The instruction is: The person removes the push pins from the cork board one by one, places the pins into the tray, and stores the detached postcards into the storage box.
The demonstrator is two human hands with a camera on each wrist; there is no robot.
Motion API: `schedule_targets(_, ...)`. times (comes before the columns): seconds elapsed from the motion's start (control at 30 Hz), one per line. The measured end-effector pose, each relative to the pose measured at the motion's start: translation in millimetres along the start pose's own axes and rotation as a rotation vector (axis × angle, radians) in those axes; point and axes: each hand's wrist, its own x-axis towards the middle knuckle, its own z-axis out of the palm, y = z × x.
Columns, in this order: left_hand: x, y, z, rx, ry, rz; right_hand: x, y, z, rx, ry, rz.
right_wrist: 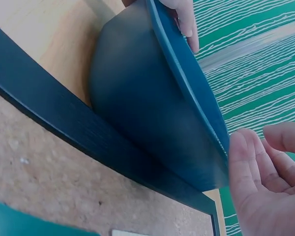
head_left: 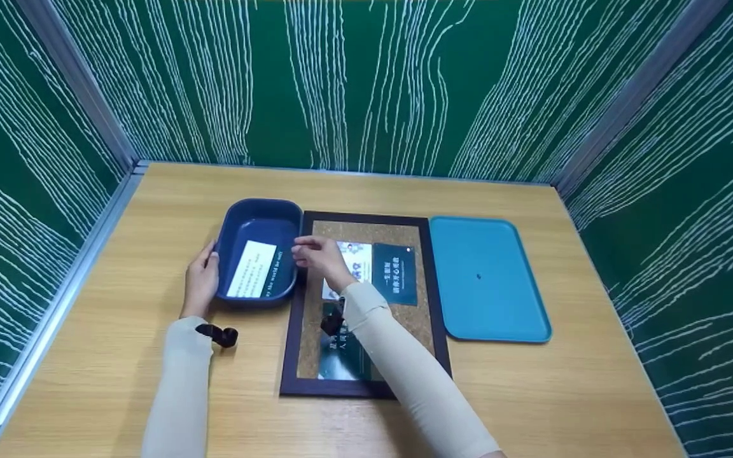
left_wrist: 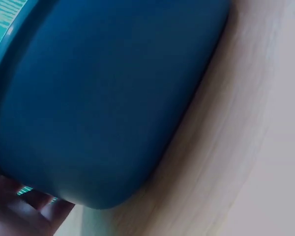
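Observation:
In the head view, a dark blue plastic basin (head_left: 258, 207) stands left of the middle of the table. Inside it lie a white printed card (head_left: 254, 267) and a dark green card (head_left: 282, 280) with white lettering. My left hand (head_left: 201, 280) grips the basin's left side at the rim. Over the opposite rim is my right hand (head_left: 322, 257), its fingers together and slightly bent. The right wrist view shows its fingertips (right_wrist: 241, 142) at the rim, the thumb apart from them and nothing visible between.
A dark-framed cork board (head_left: 404, 324) lies right of the basin. On it are a white card (head_left: 357, 254), a green card (head_left: 395, 273) and another green card (head_left: 347, 356), partly hidden by my right arm. Further right lies a turquoise tray (head_left: 490, 280). Green walls (head_left: 379, 95) surround the table.

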Motion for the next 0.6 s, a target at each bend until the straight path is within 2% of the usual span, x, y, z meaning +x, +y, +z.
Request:
schedule_targets(0.2, -1.8, 6.3, -4.5, 0.096, 0.003, 0.038, -1, 1, -13.4, -0.016, -0.017, 0.010)
schedule_targets(0.37, -5.8, 19.0, -3.9, 0.185, 0.002, 0.116, -3, 6, -28.2, -0.028, -0.030, 0.016)
schedule_targets(0.6, -14.8, 42.4, 7.6, 0.422, 0.004, 0.260, -8, 8, -45.5, 0.020, -0.065, 0.010)
